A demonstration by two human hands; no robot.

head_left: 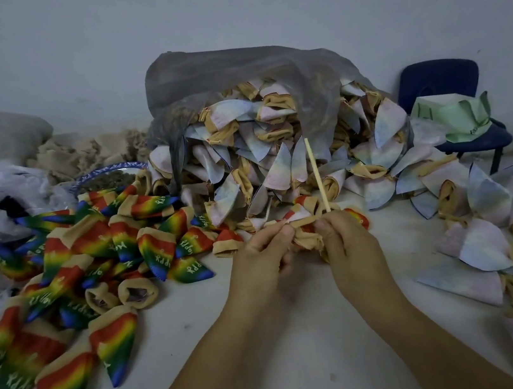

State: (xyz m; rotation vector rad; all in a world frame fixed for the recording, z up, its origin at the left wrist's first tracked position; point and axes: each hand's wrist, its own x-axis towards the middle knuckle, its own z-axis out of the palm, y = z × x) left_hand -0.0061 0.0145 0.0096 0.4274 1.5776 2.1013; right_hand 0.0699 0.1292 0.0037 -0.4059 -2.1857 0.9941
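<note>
Cloth pouch (302, 220), bunched and apparently half turned out, sits between both hands low over the table (303, 337), near the rainbow pile (97, 251). The left hand (264, 253) pinches its tan rim; the right hand (347, 244) grips the stick (317, 175) and cloth together. The stick stands nearly upright, free end leaning slightly left. Next, I judge, the pouch's tip needs pushing out fully.

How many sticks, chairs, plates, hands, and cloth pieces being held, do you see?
Thin pale wooden stick: 1
Dark blue plastic chair: 1
Blue-rimmed round plate: 1
Held rainbow-and-tan cloth piece: 1
Hands, left hand and right hand: 2
Total: 6
</note>
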